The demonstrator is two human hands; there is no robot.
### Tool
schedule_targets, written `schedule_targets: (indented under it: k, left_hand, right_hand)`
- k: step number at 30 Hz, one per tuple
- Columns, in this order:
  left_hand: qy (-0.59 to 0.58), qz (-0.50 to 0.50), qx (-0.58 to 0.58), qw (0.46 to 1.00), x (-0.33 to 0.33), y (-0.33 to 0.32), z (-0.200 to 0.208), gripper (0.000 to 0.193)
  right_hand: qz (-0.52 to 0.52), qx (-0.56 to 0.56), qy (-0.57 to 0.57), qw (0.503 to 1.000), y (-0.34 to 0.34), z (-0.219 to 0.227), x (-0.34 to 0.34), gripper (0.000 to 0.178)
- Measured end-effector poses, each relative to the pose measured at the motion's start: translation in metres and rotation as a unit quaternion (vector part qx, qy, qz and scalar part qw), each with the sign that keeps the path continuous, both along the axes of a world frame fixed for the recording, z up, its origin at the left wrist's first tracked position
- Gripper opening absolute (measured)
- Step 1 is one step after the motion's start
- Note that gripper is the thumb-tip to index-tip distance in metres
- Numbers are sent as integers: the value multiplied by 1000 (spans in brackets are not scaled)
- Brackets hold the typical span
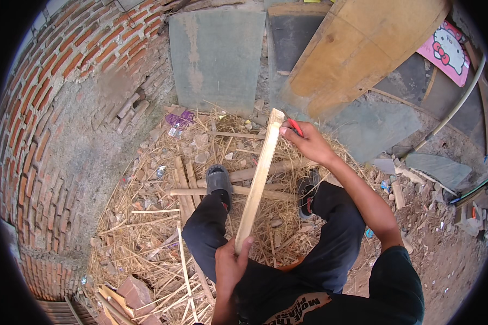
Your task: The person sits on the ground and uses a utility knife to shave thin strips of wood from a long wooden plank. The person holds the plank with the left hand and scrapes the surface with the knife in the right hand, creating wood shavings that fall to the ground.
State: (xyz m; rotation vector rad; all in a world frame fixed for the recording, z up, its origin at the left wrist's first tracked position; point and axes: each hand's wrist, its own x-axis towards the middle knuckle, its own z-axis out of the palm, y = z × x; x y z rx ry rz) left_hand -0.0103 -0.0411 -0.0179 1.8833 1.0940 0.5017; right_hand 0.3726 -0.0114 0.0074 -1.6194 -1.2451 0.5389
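A long pale wooden strip slants up from my lap, its squarish top end away from me. Closed round its lower end is my left hand, thumb along the side. By the far end, my right hand grips a small tool with a red handle. The tool's thin dark tip lies beside the strip's top end; its exact kind is hard to make out. Whether the right fingers also touch the strip is unclear.
Straw-like shavings and rubble cover the ground round my shoes. Several wooden slats lie crossed by my left foot. A brick wall rises on the left. Grey sheets and a brown board lean at the back.
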Motion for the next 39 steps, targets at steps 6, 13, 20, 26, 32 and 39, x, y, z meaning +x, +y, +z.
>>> schedule_targets:
  k: [6, 13, 20, 26, 32, 39]
  left_hand:
    - [-19, -2, -40, 999, -5, 5, -10, 32]
    - [-11, -19, -98, 995, -19, 14, -6, 32]
    - [5, -43, -169, 985, -40, 23, 7, 30]
    - [-4, -57, -225, 973, -61, 29, 8, 29]
    - [-18, -64, -233, 970, -65, 27, -1, 30]
    - [-114, -103, -261, 953, -56, 24, -3, 39]
  right_hand:
    - [-24, 4, -43, 999, -3, 9, -3, 41]
    - [1, -39, -117, 992, -8, 16, 5, 32]
    - [92, -52, -128, 986, -17, 14, 20, 26]
    - [171, -56, -97, 979, -30, 24, 16, 22]
    - [183, -59, -66, 979, -31, 26, 14, 23]
    - [153, -42, -49, 986, -29, 27, 15, 24]
